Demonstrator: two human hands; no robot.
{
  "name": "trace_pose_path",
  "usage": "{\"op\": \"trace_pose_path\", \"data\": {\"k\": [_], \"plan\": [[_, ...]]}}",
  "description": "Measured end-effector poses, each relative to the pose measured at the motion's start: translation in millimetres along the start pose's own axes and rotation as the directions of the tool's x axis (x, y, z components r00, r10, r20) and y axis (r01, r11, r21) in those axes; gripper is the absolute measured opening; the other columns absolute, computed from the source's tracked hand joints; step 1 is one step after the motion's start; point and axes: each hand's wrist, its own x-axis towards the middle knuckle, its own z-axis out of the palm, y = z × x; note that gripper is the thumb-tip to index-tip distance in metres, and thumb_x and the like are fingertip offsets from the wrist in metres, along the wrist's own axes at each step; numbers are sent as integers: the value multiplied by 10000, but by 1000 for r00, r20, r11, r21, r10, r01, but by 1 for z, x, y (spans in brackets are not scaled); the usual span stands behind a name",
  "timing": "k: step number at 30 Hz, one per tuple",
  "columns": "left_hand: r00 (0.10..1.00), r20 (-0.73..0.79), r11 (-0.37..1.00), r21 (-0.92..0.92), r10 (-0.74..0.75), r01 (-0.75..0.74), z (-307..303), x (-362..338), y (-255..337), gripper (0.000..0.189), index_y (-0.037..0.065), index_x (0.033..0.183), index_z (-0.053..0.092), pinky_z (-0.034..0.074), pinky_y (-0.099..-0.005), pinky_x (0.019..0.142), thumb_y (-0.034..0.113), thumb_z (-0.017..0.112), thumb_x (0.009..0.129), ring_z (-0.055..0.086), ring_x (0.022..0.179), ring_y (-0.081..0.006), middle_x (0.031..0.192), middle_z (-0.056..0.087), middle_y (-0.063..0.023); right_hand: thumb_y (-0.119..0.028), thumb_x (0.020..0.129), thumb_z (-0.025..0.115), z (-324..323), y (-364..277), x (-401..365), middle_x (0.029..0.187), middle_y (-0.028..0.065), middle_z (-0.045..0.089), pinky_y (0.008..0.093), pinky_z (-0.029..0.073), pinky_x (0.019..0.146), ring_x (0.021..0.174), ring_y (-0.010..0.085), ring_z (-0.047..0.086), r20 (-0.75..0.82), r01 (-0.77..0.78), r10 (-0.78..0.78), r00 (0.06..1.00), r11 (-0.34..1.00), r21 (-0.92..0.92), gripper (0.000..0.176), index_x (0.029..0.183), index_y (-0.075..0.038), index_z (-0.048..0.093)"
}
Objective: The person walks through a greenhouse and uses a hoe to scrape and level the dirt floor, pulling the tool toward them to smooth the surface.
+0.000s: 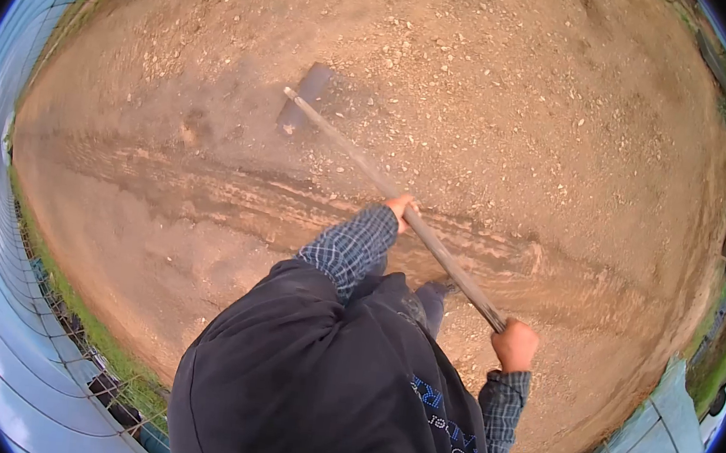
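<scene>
Ground (pixel 497 108): bare brown earth, strewn with pale stones. Darker rutted band (pixel 209 187): runs across it, in front of the person. Dark top (pixel 305 369): worn over checked sleeves. Pole (pixel 360 161): long, wooden, slanting from the person's right side to the flat head beyond the band, ahead and to the left. Flat head (pixel 317 82): broad, set crosswise at the pole's far end, apparently lying on the earth, though blur leaves its contact uncertain. Right hand (pixel 516 344): closed around the pole's near end, probably to steer it. Left hand (pixel 401 208): wrapped round the pole farther along, likely bearing its weight; the wide spacing should give leverage.
</scene>
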Motion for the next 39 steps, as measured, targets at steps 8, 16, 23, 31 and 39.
{"op": "trace_pose_path", "data": {"k": [8, 16, 23, 31, 39], "plan": [[944, -223, 970, 68, 244, -234, -51, -32, 87, 150, 77, 643, 400, 410, -377, 462, 149, 454, 763, 426, 444, -198, 501, 394, -59, -143, 553, 575, 28, -95, -15, 560, 150, 539, 394, 427, 482, 531, 322, 541, -121, 47, -28, 992, 986, 158, 105, 613, -66, 534], [887, 100, 890, -26, -450, 455, 34, -120, -99, 92, 69, 823, 415, 455, -335, 602, 64, 490, 771, 483, 600, -194, 666, 466, -72, -151, 524, 594, -76, 48, -121, 532, 153, 526, 395, 428, 487, 517, 324, 536, -102, -194, 178, 979, 965, -178, 105, 563, -71, 537], [854, 55, 850, -87, -517, 520, 52, -137, -122, 92, 70, 872, 415, 431, -346, 706, 117, 482, 829, 469, 692, -179, 785, 460, -61, -152, 518, 600, -125, 59, -116, 543, 153, 528, 401, 422, 500, 533, 334, 529, -17, -238, 244, 970, 925, -295, 121, 546, -60, 527], [994, 13, 993, -23, -112, 112, -112, -13, 57, 113, 75, 712, 437, 441, -431, 684, 149, 499, 770, 493, 619, -218, 632, 467, -79, -156, 567, 563, 20, -96, -20, 579, 137, 561, 386, 446, 503, 547, 300, 563, -41, 43, -46, 998, 996, -75, 89, 602, -76, 572], [965, -152, 976, 51, 215, -210, -176, -45, 144, 104, 69, 687, 415, 432, -376, 505, 131, 486, 730, 439, 500, -224, 552, 420, -77, -112, 559, 556, 60, -183, -50, 543, 155, 535, 388, 432, 478, 514, 312, 546, -247, 192, -147, 958, 967, 170, 62, 585, -64, 527]]}}
